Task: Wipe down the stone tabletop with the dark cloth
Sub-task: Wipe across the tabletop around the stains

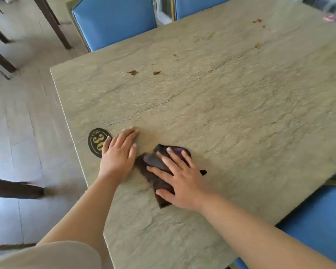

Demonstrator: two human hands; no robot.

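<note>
pale fabric [47, 255] fills the lowest corner nearest the camera, and two bare forearms reach from it onto the stone bench [211, 105]. right hand [179, 176] lies flat, fingers spread, pressing on the dark cloth [155, 167] without gripping it. left hand [119, 150] rests open, palm down, just beside the cloth on its outer-edge side, partly covering a black oval number plate [96, 141] marked 30. cloth is crumpled and elongated, its long axis running from the person's side diagonally away toward the bench middle, one end poking out past the right hand's thumb. brown stains [133, 72] sit well beyond the cloth, more [258, 45] farther off. blue chairs [114, 20] stand past the far edge.
</note>
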